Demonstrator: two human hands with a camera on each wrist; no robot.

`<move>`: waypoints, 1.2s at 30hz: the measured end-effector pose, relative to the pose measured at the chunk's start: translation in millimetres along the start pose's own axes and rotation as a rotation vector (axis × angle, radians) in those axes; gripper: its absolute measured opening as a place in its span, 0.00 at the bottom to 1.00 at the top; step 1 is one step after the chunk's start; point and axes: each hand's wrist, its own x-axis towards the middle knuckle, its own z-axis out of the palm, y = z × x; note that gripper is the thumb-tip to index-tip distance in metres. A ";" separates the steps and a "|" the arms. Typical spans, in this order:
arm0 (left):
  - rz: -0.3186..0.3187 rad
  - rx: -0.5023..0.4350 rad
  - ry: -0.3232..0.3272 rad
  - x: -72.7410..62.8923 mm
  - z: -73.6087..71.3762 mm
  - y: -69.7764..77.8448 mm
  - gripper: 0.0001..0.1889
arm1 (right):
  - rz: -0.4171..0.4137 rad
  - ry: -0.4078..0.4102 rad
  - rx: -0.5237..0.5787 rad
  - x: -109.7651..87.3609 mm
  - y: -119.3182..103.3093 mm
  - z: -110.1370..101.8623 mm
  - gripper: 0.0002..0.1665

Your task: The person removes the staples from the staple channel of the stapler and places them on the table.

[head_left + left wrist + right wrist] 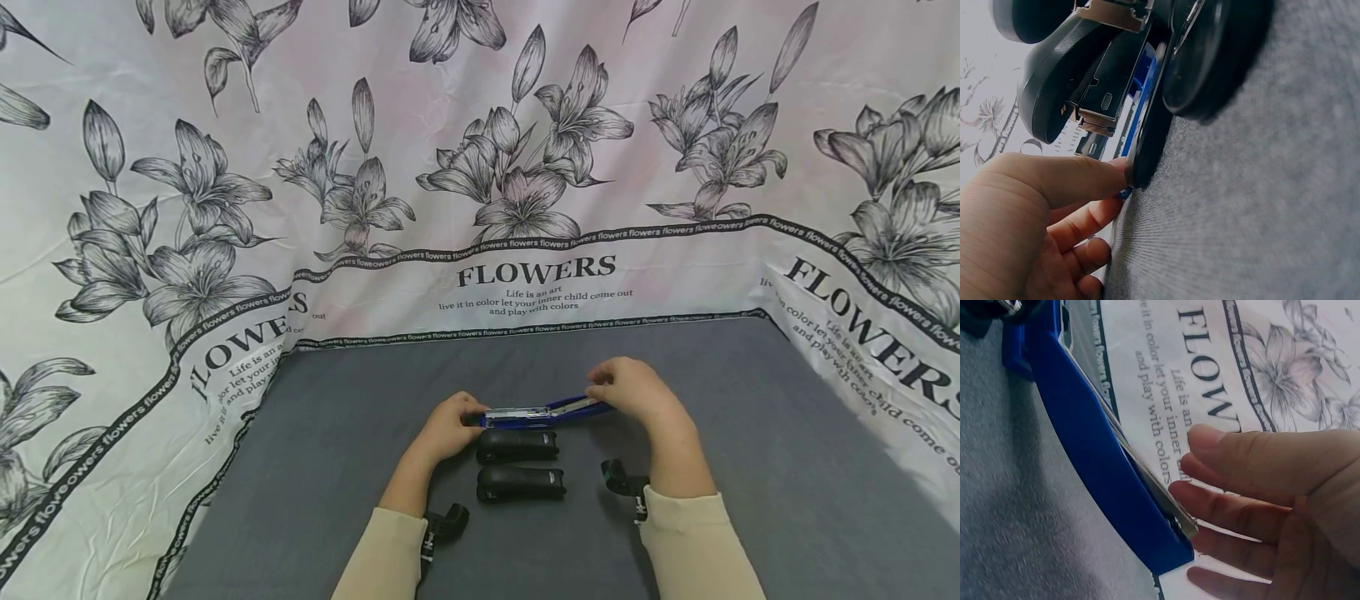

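A blue stapler (517, 422) lies swung wide open on the grey cloth, its metal magazine showing and its blue cover (1088, 440) stretching to the right. My left hand (448, 427) pinches its left end between thumb and fingers. My right hand (636, 387) is at the end of the cover. In the right wrist view, the right fingers (1222, 509) are loosely spread beside the cover's tip and do not grip it. Nearer to me lie two black staplers, one (517, 447) close against the blue one and the other (521, 484) in front.
Grey cloth (360, 500) covers the work surface. White fabric (540, 292) printed with flowers and lettering hangs behind and along both sides. A black wrist camera (448, 523) is strapped to the left wrist, another (617, 477) to the right.
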 end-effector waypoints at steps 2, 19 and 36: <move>0.011 0.004 0.001 -0.1 -0.1 -0.4 0.16 | -0.030 0.023 -0.010 1.2 -3.9 2.9 0.21; -0.009 0.015 0.003 0.5 0.5 -0.5 0.15 | -0.195 -0.001 -0.066 14.9 -37.3 39.9 0.15; -0.019 0.012 0.002 0.7 1.4 -0.4 0.15 | -0.265 0.021 -0.256 19.8 -51.8 75.7 0.06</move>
